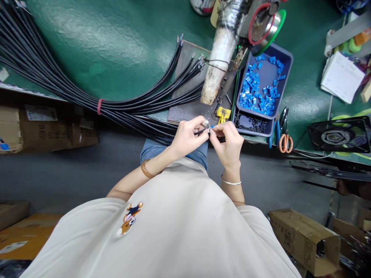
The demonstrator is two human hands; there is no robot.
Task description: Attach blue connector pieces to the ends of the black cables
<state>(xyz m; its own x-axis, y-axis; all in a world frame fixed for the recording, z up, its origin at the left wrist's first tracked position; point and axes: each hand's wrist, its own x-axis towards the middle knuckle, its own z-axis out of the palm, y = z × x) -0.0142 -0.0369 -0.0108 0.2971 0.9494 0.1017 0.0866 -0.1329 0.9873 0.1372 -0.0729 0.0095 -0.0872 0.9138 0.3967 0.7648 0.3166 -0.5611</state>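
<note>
Near the table's front edge, my left hand (188, 136) pinches the end of a black cable (199, 132). My right hand (228, 142) meets it fingertip to fingertip, closed on something small at the cable end that I cannot make out. A bit of blue shows between the hands. Just behind them lies a yellow tool (223, 114). A white fume pipe (218, 58) comes down above the dark board (185, 110). The bundle of black cables (116, 107), tied with a red band (99, 106), runs off to the left.
Blue connectors fill part of a grey bin (285, 73); small black parts lie in a lower bin (268, 129). Right of these are orange-handled scissors (285, 143), blue-handled pliers (277, 131) and a black fan (339, 136). A solder spool (274, 34) hangs behind the pipe. Papers (342, 77) lie far right.
</note>
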